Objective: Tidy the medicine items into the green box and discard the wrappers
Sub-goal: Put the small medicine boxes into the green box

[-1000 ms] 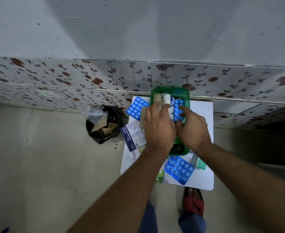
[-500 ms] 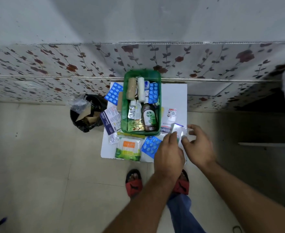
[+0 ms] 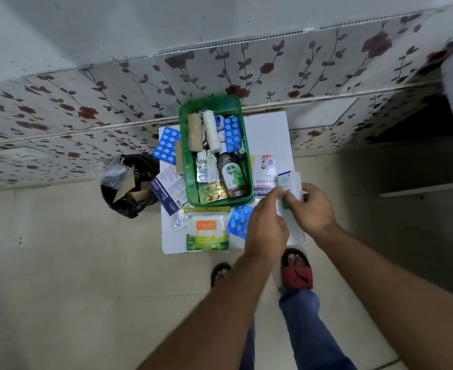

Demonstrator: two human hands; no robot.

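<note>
The green box [image 3: 186,166] stands on a white board [image 3: 269,134] on the floor, holding bandage rolls, a blue blister strip and a brown antiseptic bottle [image 3: 231,176]. To its right, both my hands pinch a small white and green packet [image 3: 289,183]: my left hand [image 3: 266,225] from the left, my right hand [image 3: 313,208] from the right. Loose items lie around the box: a cotton bud pack [image 3: 206,232], blue blister strips [image 3: 166,145] [image 3: 239,219] and a dressing box [image 3: 168,188].
A black-lined bin [image 3: 129,184] with cardboard and plastic scraps stands left of the board. A plaster box [image 3: 265,182] lies partly under my hands. The floral-tiled wall runs behind. My feet in sandals are just below the board.
My hands left the green box and moved to the right of it, where they took hold of the small packet. The view shifted back and down, showing the whole board.
</note>
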